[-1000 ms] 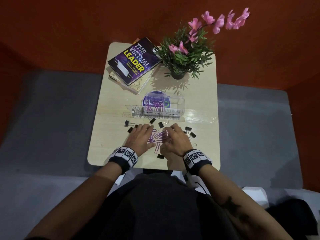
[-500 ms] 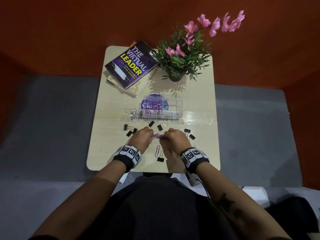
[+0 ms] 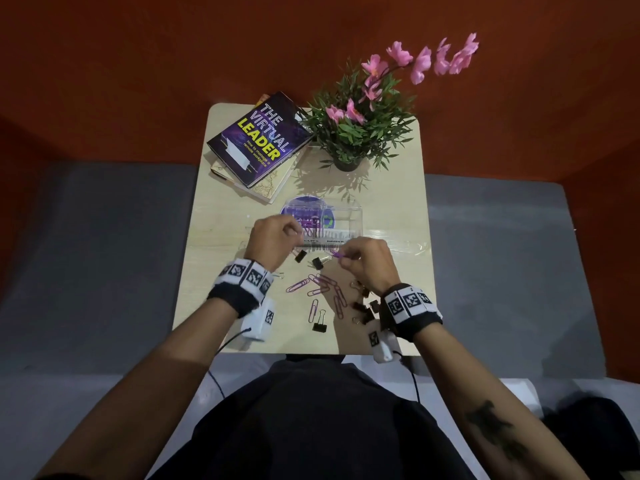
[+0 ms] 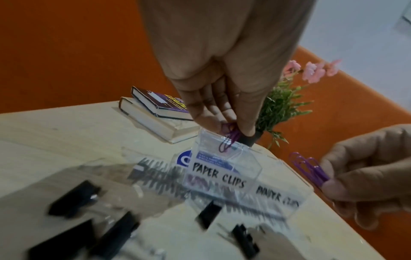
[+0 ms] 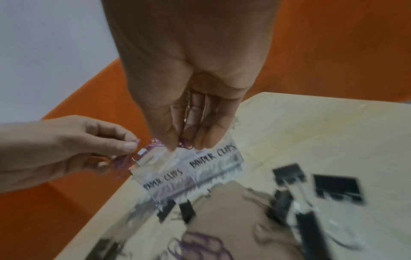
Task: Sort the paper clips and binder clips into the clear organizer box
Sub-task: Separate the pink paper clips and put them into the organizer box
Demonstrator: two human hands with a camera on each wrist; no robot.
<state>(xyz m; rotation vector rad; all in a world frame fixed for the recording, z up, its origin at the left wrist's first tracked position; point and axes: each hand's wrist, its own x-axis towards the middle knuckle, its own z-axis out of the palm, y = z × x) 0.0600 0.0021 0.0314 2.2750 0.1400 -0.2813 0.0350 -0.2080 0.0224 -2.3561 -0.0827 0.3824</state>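
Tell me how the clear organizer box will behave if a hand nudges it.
The clear organizer box looks thin-walled and mostly unfilled, so probably light. It would likely slide on the smooth table. Low and wide, it seems unlikely to tip.

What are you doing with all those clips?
A person is sorting clips into a clear box on a small table. The left hand pinches purple paper clips over the part marked PAPER CLIPS. The right hand pinches more purple clips beside the box. More paper clips and black binder clips lie loose on the table.
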